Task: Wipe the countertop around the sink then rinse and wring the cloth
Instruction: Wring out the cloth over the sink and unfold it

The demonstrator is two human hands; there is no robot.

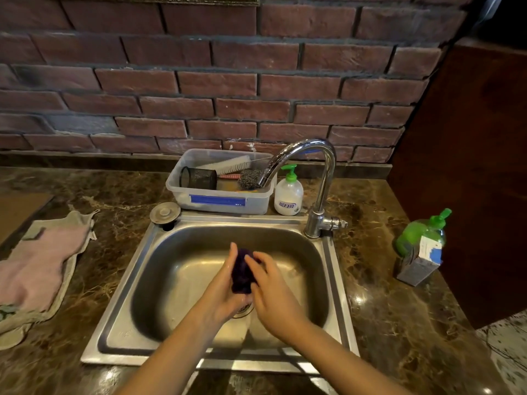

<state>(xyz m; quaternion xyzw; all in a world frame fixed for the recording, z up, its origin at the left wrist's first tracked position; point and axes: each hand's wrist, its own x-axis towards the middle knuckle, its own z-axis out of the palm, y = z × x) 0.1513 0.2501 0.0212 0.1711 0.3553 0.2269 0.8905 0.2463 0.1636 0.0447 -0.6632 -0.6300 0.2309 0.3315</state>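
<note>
Currently, position of cloth: the dark purple cloth [241, 271] is bunched into a wad and held above the basin of the sink [182, 283], between both hands, over the drain area.
Left hand: the left hand [225, 283] grasps the cloth from the left side, palm toward the wad, with one finger extended upward along its left edge.
Right hand: the right hand [272, 289] grasps the cloth from the right side, fingers curled over its top and front.
Sink: stainless steel, set into the countertop [399, 323]; part of the drain shows just below the hands.
Faucet: the chrome faucet [316, 178] stands at the back right corner of the sink, its spout arching left over the bin; whether water runs cannot be told.
Sink plug: a round metal plug [164, 212] rests on the back left corner of the sink rim.
Bin: a clear plastic bin [219, 201] sits behind the sink against the wall and holds a black mesh cup [197, 178], a white brush [228, 164] and a steel scourer [248, 179].
Soap bottle: a white pump bottle [288, 193] stands just beside the bin, to its right.
Green bottle: a green pump bottle [422, 233] stands on the countertop right of the sink, touching a small carton [421, 263].
Towel: a pink and grey towel [40, 266] lies flat on the countertop left of the sink.
Wall: a red brick wall [199, 81] backs the countertop.
</note>
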